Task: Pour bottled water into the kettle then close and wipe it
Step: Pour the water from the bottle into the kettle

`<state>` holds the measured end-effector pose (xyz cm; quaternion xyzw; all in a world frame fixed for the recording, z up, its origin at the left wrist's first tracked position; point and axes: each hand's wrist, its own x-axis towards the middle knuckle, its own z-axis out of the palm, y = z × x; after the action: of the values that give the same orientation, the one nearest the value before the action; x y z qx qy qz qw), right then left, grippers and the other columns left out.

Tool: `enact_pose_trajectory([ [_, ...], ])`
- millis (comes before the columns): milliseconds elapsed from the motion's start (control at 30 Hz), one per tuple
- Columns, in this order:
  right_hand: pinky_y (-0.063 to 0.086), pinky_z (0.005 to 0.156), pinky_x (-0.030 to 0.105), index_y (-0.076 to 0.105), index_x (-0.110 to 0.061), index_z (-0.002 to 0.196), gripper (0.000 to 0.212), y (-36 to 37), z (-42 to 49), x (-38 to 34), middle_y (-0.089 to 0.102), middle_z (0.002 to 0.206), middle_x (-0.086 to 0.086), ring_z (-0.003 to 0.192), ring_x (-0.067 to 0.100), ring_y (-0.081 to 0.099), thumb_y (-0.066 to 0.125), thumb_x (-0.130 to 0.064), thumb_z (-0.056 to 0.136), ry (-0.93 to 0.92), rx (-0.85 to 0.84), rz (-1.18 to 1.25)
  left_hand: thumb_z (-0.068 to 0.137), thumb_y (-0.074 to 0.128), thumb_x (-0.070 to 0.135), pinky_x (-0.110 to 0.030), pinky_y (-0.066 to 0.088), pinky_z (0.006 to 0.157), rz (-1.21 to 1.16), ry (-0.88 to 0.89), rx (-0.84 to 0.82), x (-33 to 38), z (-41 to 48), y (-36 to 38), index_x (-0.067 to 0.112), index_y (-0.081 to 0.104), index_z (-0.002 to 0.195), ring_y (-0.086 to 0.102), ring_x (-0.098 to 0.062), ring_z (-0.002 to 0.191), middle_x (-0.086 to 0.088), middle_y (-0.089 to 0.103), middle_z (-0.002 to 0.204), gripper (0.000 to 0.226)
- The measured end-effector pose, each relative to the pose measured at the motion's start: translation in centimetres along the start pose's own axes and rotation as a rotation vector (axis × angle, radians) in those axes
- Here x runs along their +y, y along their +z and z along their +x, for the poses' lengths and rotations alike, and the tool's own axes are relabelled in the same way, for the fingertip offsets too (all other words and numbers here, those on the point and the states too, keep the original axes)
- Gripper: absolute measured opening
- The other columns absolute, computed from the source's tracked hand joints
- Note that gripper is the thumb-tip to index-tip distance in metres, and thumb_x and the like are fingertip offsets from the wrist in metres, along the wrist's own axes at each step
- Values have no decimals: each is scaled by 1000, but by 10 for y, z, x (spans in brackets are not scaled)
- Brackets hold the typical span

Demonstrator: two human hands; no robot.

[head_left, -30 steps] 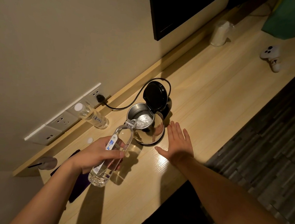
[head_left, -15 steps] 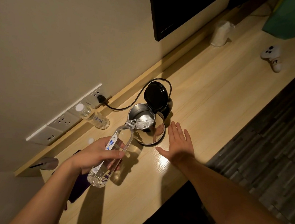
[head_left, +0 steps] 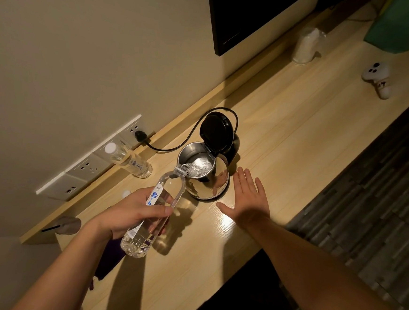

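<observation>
— Near the back edge of the desk (head_left: pixel 297 142), by the wall sockets (head_left: pixel 87 167) — how far along is the job?

— Step 1 of 3 is underway. The left hand (head_left: pixel 130 215) is wrapped around the middle of the water bottle (head_left: pixel 155 212), tipping it neck-first so the mouth sits just over the rim of the kettle (head_left: pixel 204 174). Water shows inside the steel body, and a good part is left in the bottle.

— And the lid?

— The lid (head_left: pixel 216 133) stands upright on its hinge, so closing is not yet done. Neither is wiping — I see no cloth I can be sure of.

— The other hand?

— The right hand (head_left: pixel 246 197) lies flat on the desk, fingers spread, holding nothing, just beside the kettle's base on the side toward the front edge.

— Anything else on the desk?

— A 2nd bottle (head_left: pixel 129 161), capped, stands against the back edge under the sockets, and the kettle's cord (head_left: pixel 193 134) runs to a plug there. My guess: finish pouring, set the bottle down, press the lid shut, then find something to wipe with.
</observation>
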<state>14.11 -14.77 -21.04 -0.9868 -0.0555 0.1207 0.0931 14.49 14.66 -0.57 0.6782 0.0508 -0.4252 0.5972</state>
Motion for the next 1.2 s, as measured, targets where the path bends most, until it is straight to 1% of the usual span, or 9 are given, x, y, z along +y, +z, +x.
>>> enact_pose_trajectory([
  [100,3,131,48,4,-12,166,110,0,-1,0,-3,176,7,162,22,-8,18,-87,87,-3,6,-4,72,95,41,-38,59,69,-5,-3,-13,1,1,-1,11,73,103,68,-36,74,-33,72,94,48],
  [133,4,131,48,4,-12,166,109,0,-1,0,-3,176,7,162,23,-7,19,-87,87,-4,11,-3,72,95,41,-38,60,69,-3,-1,-13,1,1,-1,11,73,103,68,-35,73,-30,73,94,48],
  [300,7,131,49,7,-12,166,109,-1,-1,0,-1,175,8,162,23,-5,20,-86,88,-7,25,0,74,94,41,-40,60,72,8,11,-8,1,1,-2,3,70,107,70,-38,80,-36,72,102,56],
  [433,8,130,49,7,-11,166,109,-1,-2,0,-1,175,8,162,23,-4,20,-86,87,-4,26,1,74,94,40,-36,62,67,3,13,-31,2,0,-3,6,72,104,73,-33,71,-26,75,93,50],
  [533,7,130,49,5,-12,166,109,-2,-1,-1,-3,175,8,162,23,-6,18,-87,87,-3,11,-6,76,93,39,-38,62,69,0,17,-37,3,0,-4,6,72,104,72,-34,73,-26,75,94,48],
  [667,8,130,50,6,-11,166,109,-1,-1,-1,-2,175,8,162,23,-5,20,-86,87,-4,14,-3,76,93,38,-35,64,65,-6,17,-39,3,1,-4,6,72,104,74,-30,67,-21,76,89,47],
  [767,8,130,50,7,-11,166,109,-2,-1,0,-1,175,7,162,23,-4,21,-86,87,-5,19,3,76,93,36,-32,64,63,-26,25,-43,4,1,-3,8,73,102,75,-26,67,-18,77,86,43],
  [1000,9,130,50,9,-11,166,109,-2,-2,-1,2,175,8,162,23,-2,24,-86,87,-5,26,14,82,90,31,-32,65,63,-45,30,-76,4,1,-6,8,72,105,77,-27,69,-19,78,90,37],
  [1200,9,130,50,8,-11,166,109,-3,-2,0,0,175,8,162,23,-3,22,-86,87,-6,27,8,93,80,21,-31,65,67,-52,29,-125,2,2,-9,11,71,109,79,-24,71,-11,80,85,21],
])
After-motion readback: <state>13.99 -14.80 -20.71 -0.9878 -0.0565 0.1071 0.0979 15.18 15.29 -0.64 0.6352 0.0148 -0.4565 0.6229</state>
